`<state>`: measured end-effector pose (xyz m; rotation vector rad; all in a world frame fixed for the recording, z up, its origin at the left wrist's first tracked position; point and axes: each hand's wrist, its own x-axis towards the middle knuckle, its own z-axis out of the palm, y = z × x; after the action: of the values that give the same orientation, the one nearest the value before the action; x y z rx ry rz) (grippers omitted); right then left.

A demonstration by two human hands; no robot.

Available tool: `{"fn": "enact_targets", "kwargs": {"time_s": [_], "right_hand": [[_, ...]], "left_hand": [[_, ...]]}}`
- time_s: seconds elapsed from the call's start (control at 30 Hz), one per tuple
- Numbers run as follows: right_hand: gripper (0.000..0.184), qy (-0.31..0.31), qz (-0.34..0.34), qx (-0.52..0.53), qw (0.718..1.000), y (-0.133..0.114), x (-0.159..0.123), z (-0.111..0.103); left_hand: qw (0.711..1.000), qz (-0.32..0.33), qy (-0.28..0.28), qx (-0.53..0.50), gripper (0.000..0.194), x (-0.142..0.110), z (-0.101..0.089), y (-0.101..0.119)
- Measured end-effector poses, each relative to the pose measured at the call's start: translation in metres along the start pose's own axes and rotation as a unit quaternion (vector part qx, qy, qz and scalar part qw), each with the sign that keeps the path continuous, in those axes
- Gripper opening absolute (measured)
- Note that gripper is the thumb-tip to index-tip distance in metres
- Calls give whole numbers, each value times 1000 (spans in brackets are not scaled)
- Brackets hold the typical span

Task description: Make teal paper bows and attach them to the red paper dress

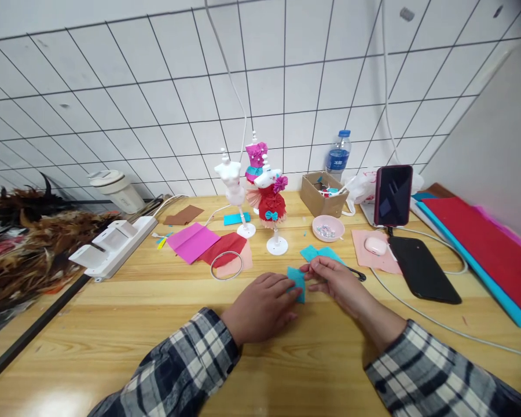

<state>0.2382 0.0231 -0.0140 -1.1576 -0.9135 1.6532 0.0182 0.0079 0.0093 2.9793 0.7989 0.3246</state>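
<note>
A small piece of turquoise crepe paper (296,279) lies on the wooden table in front of me. My left hand (264,304) rests over its left side, palm down, fingers stretched out and pressing it to the table. At its upper right edge, the thumb and index finger of my right hand (330,281) are pinched together on the paper. More turquoise paper (323,253) sits just behind my right hand, with the black handle of a tool (356,274) partly hidden there. Behind, a small dress form (272,200) wears a red paper dress with a turquoise bow.
A bare white dress form (230,182) and one in magenta (256,156) stand behind. Nearby are a pink bowl of beads (327,229), cardboard box (323,196), water bottle (338,153), propped phone (393,196), metal ring (226,266), magenta paper (193,242) and power strip (115,246).
</note>
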Motion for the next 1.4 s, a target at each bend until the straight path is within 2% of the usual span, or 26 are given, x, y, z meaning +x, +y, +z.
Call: {"fn": "enact_targets", "kwargs": {"time_s": [0.07,0.13,0.2,0.3,0.4,0.47,0.53,0.63,0.77,1.03,1.13,1.2,1.4], "right_hand": [[40,-3,-10,-51,999,-4,4,-7],[41,-25,-9,-128,991,-10,4,-11],[38,-49,-5,-244,968,-15,1,-13],[27,-44,-38,-449,892,-20,-6,-11],[23,-9,-67,-589,806,-21,-9,-10],[23,9,-60,-633,772,-21,-9,-11],[23,18,-48,-656,753,-22,-8,-11],[24,31,-40,-674,737,-24,-8,-13],[24,33,-31,-680,732,-25,-8,-12],[23,53,-40,-699,712,-29,-10,-15],[23,107,-64,-712,691,-41,-14,-20],[24,124,-91,-705,693,-48,-17,-22],[23,99,-165,-691,697,-44,-15,-22]], "left_hand": [[999,-37,-30,18,31,3,3,1],[997,-65,-33,34,27,1,2,-3],[995,-88,-21,38,29,-3,-3,-9],[992,-119,14,33,29,-8,-9,-11],[993,-105,35,30,22,-5,-12,-2],[996,-79,28,37,21,1,-9,10],[996,-65,14,52,24,8,-3,21],[995,-67,-13,73,28,16,10,30],[993,-63,-37,90,28,18,20,28],[992,-45,-57,103,28,28,16,25],[994,-46,-48,82,29,32,15,24],[997,-57,-36,48,29,32,15,20],[994,-100,-13,-30,24,39,14,11]]}}
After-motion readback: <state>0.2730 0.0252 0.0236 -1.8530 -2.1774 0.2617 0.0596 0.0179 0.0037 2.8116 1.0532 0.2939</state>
